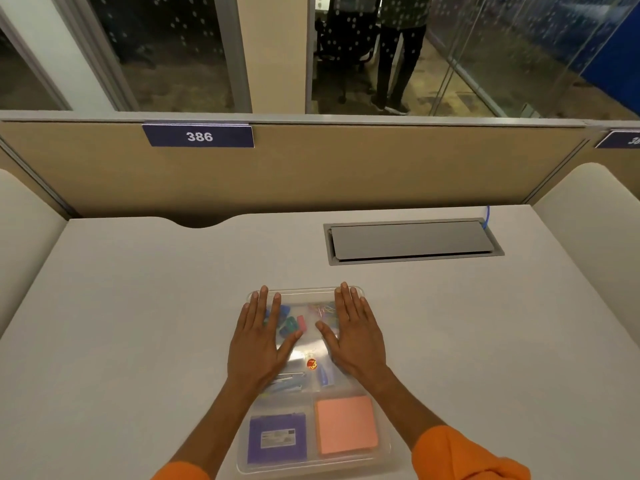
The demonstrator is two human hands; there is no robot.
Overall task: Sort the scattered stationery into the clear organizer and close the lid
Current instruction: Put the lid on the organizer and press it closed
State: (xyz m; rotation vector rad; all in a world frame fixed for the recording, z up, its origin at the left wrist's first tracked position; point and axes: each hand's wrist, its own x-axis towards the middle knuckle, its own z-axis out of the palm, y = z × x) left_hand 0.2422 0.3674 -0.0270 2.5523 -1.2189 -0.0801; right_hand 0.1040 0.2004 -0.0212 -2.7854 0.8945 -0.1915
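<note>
The clear organizer point(382, 452) lies on the white desk in front of me with its transparent lid down over the compartments. My left hand point(258, 341) presses flat on the lid's far left part, fingers straight. My right hand point(353, 336) lies flat on the far right part in the same way. Through the lid I see coloured erasers point(292, 323), paper clips point(325, 311), a purple packet point(277, 439) and a pink sticky-note pad point(345, 424). A small blue item point(323, 375) and pale slim pieces point(287, 384) sit in the middle compartments.
A grey cable hatch point(412, 240) is set into the desk point(138, 323) at the back right, with a blue cable point(488, 216) beside it. A tan partition point(311, 168) with a 386 label point(199, 136) bounds the far edge. A person stands beyond the glass.
</note>
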